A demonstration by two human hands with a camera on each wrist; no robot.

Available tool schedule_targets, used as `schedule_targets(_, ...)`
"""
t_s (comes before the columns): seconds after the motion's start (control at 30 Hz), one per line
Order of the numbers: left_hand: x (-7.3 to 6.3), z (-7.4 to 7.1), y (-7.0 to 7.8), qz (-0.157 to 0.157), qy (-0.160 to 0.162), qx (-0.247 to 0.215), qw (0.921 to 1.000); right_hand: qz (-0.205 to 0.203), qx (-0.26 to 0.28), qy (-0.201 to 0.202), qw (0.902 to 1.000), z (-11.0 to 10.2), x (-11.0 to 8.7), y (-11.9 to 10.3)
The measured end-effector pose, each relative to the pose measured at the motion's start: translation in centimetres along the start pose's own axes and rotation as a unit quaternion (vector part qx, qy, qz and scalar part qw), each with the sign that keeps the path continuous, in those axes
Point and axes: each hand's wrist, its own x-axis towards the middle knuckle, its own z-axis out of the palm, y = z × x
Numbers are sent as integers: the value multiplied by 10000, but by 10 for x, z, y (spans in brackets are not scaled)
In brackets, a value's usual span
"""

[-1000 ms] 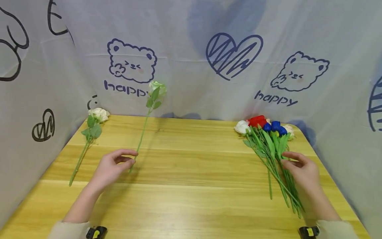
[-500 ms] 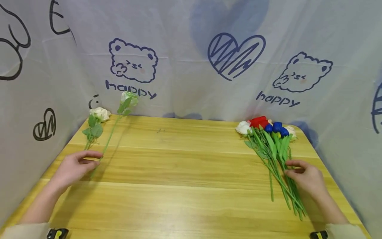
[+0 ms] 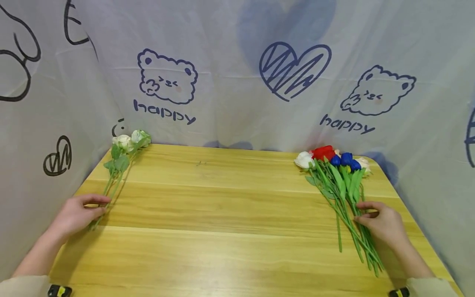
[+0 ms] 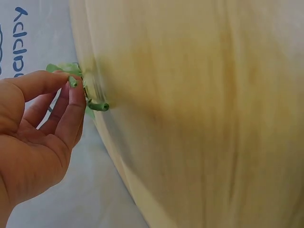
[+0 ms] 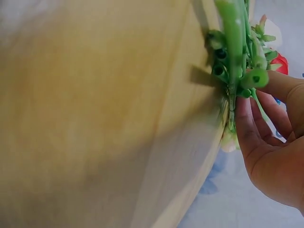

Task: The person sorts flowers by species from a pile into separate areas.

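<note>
My left hand [image 3: 79, 214] pinches the thin green stem of a pale green-white rose [image 3: 141, 138] at the table's left side. In the left wrist view, that cut stem [image 4: 73, 81] shows between thumb and fingers. A cream rose [image 3: 123, 142] lies right beside it, their stems side by side. At the right, my right hand [image 3: 384, 222] has thumb and fingers around the lower stems [image 3: 356, 231] of a mixed bunch of flowers. In the right wrist view, stem ends [image 5: 256, 78] cover the thumb tip, so whether it grips one is unclear.
The bunch has a white rose [image 3: 304, 160], a red bloom [image 3: 323, 152] and blue buds [image 3: 346, 159] at its heads. A wooden table [image 3: 222, 206] spreads between the two groups of flowers. Pale printed cloth [image 3: 230, 107] hangs behind and at both sides.
My left hand has carried the pale green-white rose leftward and lowered it beside the cream rose. My right hand has shifted slightly down along the bunch's stems; the bunch itself looks unmoved.
</note>
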Motion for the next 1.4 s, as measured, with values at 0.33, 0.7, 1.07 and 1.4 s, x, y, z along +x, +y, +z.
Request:
schedule_targets(0.33, 6, 1, 2, 69, -227, 165, 9996, -258, -258, 153, 9992, 0, 1, 6)
schedule_targets(0.7, 3, 2, -2, -68, -405, -34, 9991, -465, -460, 421, 9970, -1, 1, 1)
schedule_targets(1.07, 4, 3, -1, -127, -410, -133, 9990, -531, -425, 395, 9969, -4, 0, 3)
schedule_targets(1.4, 6, 3, 2, -204, -490, -33, 9986, -215, -105, 273, 9993, -5, -3, 6)
